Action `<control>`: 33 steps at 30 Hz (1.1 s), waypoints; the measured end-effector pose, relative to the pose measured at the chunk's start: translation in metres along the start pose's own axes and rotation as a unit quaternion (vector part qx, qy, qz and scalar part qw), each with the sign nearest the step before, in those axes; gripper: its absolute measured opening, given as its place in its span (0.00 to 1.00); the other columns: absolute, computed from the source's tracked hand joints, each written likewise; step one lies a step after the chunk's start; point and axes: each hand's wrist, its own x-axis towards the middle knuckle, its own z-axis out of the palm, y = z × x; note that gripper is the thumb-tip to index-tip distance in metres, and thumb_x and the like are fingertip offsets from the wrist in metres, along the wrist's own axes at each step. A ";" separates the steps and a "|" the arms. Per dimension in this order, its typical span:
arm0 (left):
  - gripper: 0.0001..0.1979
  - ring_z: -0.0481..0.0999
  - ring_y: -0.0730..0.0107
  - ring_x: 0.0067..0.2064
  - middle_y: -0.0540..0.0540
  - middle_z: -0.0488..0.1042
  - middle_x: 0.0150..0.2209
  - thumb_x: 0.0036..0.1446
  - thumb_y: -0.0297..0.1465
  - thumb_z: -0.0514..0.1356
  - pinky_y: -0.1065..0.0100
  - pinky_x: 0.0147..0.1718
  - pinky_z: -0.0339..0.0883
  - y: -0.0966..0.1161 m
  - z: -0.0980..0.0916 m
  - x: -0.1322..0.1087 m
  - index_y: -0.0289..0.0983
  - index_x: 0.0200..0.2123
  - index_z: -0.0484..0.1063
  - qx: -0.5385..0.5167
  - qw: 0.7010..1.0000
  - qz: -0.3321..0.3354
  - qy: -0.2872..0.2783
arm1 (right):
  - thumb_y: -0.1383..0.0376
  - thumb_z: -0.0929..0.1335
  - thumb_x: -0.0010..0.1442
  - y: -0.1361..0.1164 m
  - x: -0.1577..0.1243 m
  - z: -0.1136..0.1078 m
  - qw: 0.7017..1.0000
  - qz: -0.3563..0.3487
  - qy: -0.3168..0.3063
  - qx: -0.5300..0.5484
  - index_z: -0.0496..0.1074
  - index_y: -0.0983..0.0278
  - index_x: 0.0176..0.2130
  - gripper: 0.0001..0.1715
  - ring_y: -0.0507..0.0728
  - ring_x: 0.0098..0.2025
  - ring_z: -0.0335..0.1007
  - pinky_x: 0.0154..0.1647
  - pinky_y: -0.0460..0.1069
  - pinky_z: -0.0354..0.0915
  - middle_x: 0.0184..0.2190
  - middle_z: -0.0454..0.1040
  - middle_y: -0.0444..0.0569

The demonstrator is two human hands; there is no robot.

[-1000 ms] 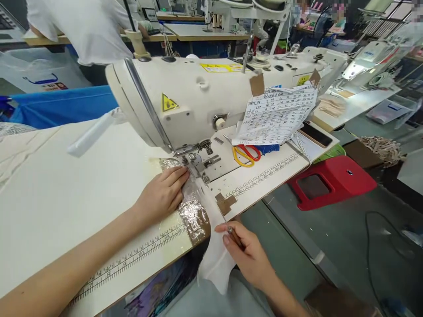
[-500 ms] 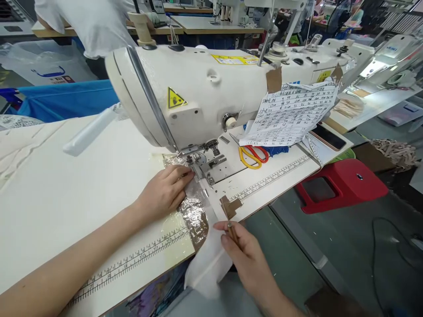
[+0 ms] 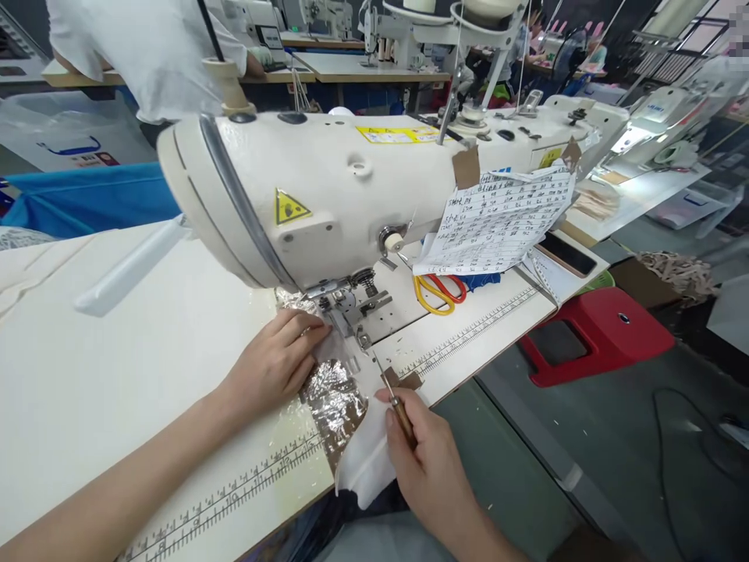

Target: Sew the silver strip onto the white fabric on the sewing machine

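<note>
Two hands flank the cloth (image 3: 366, 462), whose long axis runs from beneath the machine (image 3: 333, 183) toward the wearer and over the edge of the table (image 3: 87, 398). The left hand (image 3: 284, 351) is nearer the stitching area, fingers together at the cloth's left side; whether they pinch it cannot be told. The right hand (image 3: 426, 460), beside the near end, is clamped on the awl (image 3: 403, 421), tip directed toward the machine. Ruler (image 3: 243, 492) numerals include 10 and 11. The triangular label (image 3: 291, 207) shows a hand symbol. Handwriting on the sheet (image 3: 500, 222) is illegible.
</note>
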 end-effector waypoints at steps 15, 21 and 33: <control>0.16 0.69 0.59 0.48 0.41 0.72 0.45 0.67 0.20 0.49 0.57 0.46 0.70 -0.004 0.005 -0.004 0.35 0.54 0.66 -0.047 0.998 -0.022 0.028 | 0.67 0.56 0.69 -0.008 0.029 0.010 0.994 -0.068 0.001 -0.081 0.70 0.68 0.51 0.19 0.62 0.40 0.77 0.36 0.51 0.68 0.40 0.79 0.55; 0.14 0.70 0.59 0.49 0.40 0.72 0.46 0.66 0.19 0.50 0.57 0.46 0.71 -0.005 0.002 -0.001 0.33 0.52 0.67 -0.026 0.999 -0.017 0.015 | 0.69 0.56 0.69 -0.009 0.037 0.012 0.988 -0.084 0.006 -0.133 0.69 0.69 0.53 0.19 0.61 0.38 0.78 0.32 0.50 0.68 0.39 0.79 0.55; 0.13 0.70 0.58 0.50 0.40 0.73 0.48 0.68 0.22 0.50 0.56 0.47 0.70 0.002 0.006 -0.008 0.33 0.53 0.67 -0.069 0.997 -0.026 0.021 | 0.73 0.57 0.67 -0.008 0.050 0.024 0.967 -0.142 0.028 -0.209 0.69 0.68 0.53 0.19 0.61 0.40 0.79 0.34 0.51 0.69 0.42 0.80 0.54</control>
